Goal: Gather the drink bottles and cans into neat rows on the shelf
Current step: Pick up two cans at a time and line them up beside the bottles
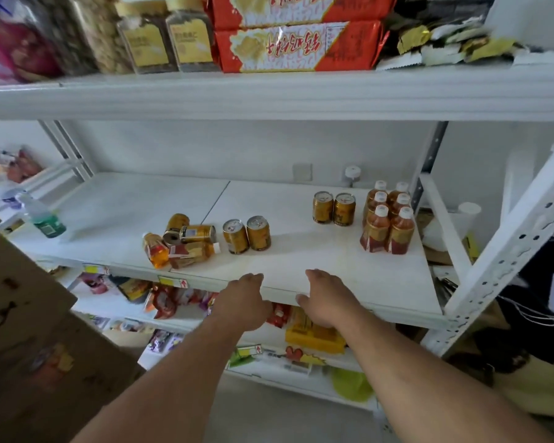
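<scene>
Both the left hand (242, 300) and the right hand (328, 297) are held relaxed and empty at the shelf (301, 270) edge. Bottles (387, 219) are ranked at right; a toppled heap (181, 241) is seen left of two upright cans (247, 235).

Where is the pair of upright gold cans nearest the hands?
In the head view, the pair of upright cans stands mid-shelf, just right of the toppled pile, beyond the left hand.
</scene>
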`<action>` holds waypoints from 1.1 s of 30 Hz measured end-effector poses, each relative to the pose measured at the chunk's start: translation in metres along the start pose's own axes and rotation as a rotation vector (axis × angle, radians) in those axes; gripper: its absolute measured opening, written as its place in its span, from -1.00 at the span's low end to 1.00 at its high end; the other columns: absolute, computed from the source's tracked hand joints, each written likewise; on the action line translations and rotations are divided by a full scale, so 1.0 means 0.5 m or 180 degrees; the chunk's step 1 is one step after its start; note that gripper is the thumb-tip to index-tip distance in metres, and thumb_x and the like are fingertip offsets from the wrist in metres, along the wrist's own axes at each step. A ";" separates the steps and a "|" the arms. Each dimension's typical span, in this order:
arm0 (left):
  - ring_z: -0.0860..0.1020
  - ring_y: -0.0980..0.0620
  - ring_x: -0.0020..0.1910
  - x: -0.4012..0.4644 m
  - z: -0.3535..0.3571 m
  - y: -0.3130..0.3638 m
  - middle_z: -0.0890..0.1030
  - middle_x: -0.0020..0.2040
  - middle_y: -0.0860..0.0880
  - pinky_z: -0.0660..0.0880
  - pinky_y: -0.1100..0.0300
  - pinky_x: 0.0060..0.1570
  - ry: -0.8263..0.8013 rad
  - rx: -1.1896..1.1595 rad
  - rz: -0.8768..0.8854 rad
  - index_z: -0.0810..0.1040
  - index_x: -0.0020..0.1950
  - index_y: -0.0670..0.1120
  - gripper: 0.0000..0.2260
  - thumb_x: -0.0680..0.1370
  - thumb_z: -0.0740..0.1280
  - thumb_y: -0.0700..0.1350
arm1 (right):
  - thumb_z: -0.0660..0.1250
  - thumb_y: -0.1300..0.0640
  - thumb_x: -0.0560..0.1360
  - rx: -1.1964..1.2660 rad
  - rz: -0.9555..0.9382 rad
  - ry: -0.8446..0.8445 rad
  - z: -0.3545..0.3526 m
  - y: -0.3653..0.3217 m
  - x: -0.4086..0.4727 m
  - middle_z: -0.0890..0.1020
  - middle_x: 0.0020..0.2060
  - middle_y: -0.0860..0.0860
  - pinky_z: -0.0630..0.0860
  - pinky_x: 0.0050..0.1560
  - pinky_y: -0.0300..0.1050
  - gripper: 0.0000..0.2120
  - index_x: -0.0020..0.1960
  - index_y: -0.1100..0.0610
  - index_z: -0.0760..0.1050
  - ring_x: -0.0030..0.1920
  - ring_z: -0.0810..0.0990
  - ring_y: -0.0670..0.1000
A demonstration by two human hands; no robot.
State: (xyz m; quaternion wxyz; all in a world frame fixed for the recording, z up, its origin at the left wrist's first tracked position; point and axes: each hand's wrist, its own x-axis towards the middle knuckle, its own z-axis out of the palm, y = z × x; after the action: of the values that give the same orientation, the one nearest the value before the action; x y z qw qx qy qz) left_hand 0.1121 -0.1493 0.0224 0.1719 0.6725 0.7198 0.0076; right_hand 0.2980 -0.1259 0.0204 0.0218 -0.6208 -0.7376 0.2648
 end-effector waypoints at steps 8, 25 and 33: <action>0.35 -0.11 0.43 -0.078 -0.025 -0.160 0.34 0.51 0.00 0.41 -0.01 0.31 0.0100 -0.0134 0.0046 0.23 0.56 0.00 -0.40 0.54 0.26 0.07 | 0.23 -0.12 0.64 0.0045 0.0054 -0.0005 0.083 -0.148 -0.042 0.25 0.59 0.07 0.28 0.51 0.05 -0.33 0.64 0.11 0.11 0.55 0.24 0.15; 0.51 -0.09 0.23 -0.120 -0.025 -0.382 0.50 0.33 -0.04 0.53 -0.01 0.12 0.0080 -0.0538 0.0001 0.33 0.46 0.01 -0.44 0.47 0.28 0.09 | 0.29 -0.17 0.57 0.0109 0.0228 0.0140 0.205 -0.323 -0.047 0.46 0.43 0.04 0.42 0.38 0.07 -0.42 0.51 0.04 0.31 0.40 0.43 0.15; 0.41 -0.10 0.38 -0.031 -0.057 -0.351 0.40 0.46 -0.03 0.45 -0.06 0.28 0.0132 -0.0438 0.0049 0.22 0.56 0.02 -0.34 0.49 0.29 0.14 | 0.27 -0.13 0.61 0.0209 0.0300 0.0168 0.155 -0.297 0.032 0.41 0.47 0.08 0.39 0.38 0.03 -0.39 0.56 0.10 0.24 0.42 0.39 0.15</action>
State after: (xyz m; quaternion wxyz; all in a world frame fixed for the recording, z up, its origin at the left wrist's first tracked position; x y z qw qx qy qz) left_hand -0.0642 -0.1748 0.0104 0.2026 0.6643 0.7159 0.0723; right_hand 0.1321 -0.1525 0.0111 0.0490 -0.6605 -0.6976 0.2731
